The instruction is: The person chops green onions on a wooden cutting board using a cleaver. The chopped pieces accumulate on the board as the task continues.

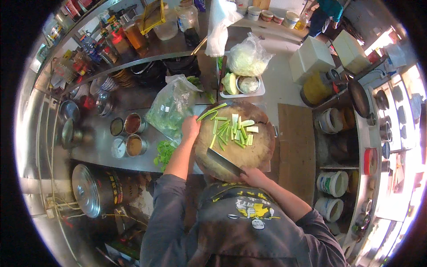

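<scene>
My right hand [255,177] grips a cleaver [224,162], its blade slanting over the near part of a round wooden chopping block [240,163]. Cut green stalk pieces [223,131] and wider pale-green pieces [241,131] lie on the block. Close to the blade's far corner is one stalk piece [212,142]. At the block's left edge is my left hand [190,127], its fingers largely hidden. Long green stalks [212,111] run from those fingers across the block's upper left; whether they are held I cannot tell. A clear plastic bag of greens [171,108] lies beside that hand.
Loose leaves [165,154] rest on the steel counter [100,143] left of my forearm, near a seasoning tin [135,145]. Beyond the block stands a white tray [245,94] with cabbage [230,84]. A lidded pot [86,192] is lower left. Another person [325,15] stands far right.
</scene>
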Demonstrator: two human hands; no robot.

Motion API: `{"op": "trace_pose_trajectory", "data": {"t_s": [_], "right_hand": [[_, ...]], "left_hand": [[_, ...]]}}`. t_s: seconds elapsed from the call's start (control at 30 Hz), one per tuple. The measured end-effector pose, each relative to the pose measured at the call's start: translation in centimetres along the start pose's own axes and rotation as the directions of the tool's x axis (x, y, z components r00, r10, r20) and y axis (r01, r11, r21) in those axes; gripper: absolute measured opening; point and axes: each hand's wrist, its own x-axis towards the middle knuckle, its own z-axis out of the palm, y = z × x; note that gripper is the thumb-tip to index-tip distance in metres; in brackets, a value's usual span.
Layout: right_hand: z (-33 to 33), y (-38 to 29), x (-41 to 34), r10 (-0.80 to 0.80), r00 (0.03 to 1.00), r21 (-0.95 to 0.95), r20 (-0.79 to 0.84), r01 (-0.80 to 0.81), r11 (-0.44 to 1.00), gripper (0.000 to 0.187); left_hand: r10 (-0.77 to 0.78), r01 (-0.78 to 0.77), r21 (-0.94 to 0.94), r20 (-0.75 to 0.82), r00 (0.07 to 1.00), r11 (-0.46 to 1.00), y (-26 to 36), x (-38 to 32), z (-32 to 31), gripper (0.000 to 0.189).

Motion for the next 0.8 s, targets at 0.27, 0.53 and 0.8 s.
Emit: {"op": "trace_pose_trajectory", "data": {"t_s": [0.27, 0.53, 0.8], "right_hand": [[-1.0, -0.5, 1.5, 0.109, 0.993, -0.055, 0.052, -0.106, 0.993, 0.029], [-1.7, -0.3, 3.2, 0.211, 0.976, -0.015, -0.048, -0.212, 0.977, 0.027], [-1.4, 0.9, 4.0, 0.175, 0.961, 0.036, -0.215, -0.172, 0.985, 0.03]], "left_hand": [[-0.118, 0.149, -0.273, 0.124, 0.985, 0.951, -0.1, 0.5, -2.2, 0.025], [-0.243, 0.275, -0.568, 0.134, 0.961, 0.776, 0.9, -8.8, -8.2, 0.032], [-0.363, 0.437, -0.406, 0.249, 0.898, 0.802, 2.2, -23.0, -7.5, 0.028]]}}
